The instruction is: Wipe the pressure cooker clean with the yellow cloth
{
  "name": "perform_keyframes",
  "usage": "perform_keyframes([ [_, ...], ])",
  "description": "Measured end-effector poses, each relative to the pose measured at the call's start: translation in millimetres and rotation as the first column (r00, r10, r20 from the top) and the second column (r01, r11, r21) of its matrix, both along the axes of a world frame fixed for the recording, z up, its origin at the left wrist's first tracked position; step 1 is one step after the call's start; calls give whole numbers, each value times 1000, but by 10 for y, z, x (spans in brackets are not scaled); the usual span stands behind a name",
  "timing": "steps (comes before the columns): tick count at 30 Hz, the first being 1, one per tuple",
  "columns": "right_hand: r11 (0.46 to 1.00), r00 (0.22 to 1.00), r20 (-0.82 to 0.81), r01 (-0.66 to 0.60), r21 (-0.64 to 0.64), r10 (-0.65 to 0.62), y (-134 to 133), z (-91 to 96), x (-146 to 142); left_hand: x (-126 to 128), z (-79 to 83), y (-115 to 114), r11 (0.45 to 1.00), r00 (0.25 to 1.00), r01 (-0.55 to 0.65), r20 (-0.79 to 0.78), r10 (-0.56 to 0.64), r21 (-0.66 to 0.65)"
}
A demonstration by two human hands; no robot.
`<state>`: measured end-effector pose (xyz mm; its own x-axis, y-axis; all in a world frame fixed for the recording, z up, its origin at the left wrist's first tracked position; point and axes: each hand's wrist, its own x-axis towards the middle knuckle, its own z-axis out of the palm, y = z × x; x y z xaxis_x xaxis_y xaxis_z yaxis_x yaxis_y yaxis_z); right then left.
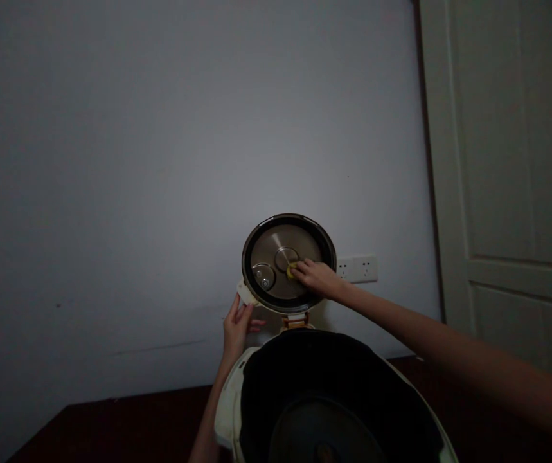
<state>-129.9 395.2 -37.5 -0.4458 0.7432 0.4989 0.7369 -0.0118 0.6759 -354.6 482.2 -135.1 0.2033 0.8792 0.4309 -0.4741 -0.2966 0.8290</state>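
A rice cooker point(230, 405) with a pale body and dark inside stands before me, its round lid point(276, 241) swung up on the hinge at the back. The lid's metal inner face points toward me, with a small round valve at its lower left. My left hand point(238, 325) grips the pale tab on the lid's lower left edge between thumb and fingers. In my right hand point(317, 276) is a small yellow cloth point(291, 271), pressed against the lid's inner face just right of centre. Most of the cloth is hidden under the fingers.
A dark red table point(126, 424) carries the cooker. Behind it rises a pale wall point(184, 161) with a white double socket point(363, 269) just right of the lid. A panelled door point(507, 161) stands at the right.
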Motion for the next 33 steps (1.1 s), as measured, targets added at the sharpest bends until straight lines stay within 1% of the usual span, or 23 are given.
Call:
perform_keyframes([
  [1,1000,1000,0,16,11,-16,0,81,-4,-2,5,-7,1000,1000,-1,-1,1,-5],
  [3,996,997,-40,66,61,-64,-7,317,8,-6,15,-20,1000,1000,-4,-3,4,-15],
  [6,974,975,-171,166,156,-139,-15,700,7,-8,22,-33,1000,1000,-10,-5,10,-19],
  [8,960,958,-235,212,184,-166,4,857,-47,-7,22,-33,1000,1000,-13,-1,13,-20],
  [9,959,954,-247,217,184,-169,22,887,-88,-6,20,-31,1000,1000,-14,1,14,-21],
  [10,961,954,-248,213,178,-166,44,885,-135,-5,18,-28,1000,1000,-15,3,15,-23],
  [12,969,959,-243,186,165,-143,89,797,-227,-3,13,-21,999,1000,-20,5,20,-33],
  [17,988,974,-220,86,130,-55,118,398,-327,2,17,-34,999,999,-40,-4,39,-33],
  [19,995,982,-188,50,86,-33,94,320,-311,2,27,-51,999,999,-43,-8,42,-28],
  [21,997,987,-162,26,67,-15,74,350,-276,0,34,-62,998,999,-45,-9,45,-31],
  [23,995,984,-177,29,93,-12,72,475,-233,-1,29,-56,998,999,-46,-8,46,-37],
  [26,987,973,-225,77,139,-44,101,708,-181,0,3,-13,999,999,-35,-8,35,-34],
  [28,983,966,-250,106,149,-66,125,782,-179,4,-11,14,999,1000,-30,-9,29,-32],
  [30,980,954,-287,132,150,-84,137,742,-214,7,-6,16,999,999,-34,-10,33,-38],
  [33,982,943,-323,127,138,-76,129,509,-316,3,25,-26,998,999,-41,-14,41,-43],
])
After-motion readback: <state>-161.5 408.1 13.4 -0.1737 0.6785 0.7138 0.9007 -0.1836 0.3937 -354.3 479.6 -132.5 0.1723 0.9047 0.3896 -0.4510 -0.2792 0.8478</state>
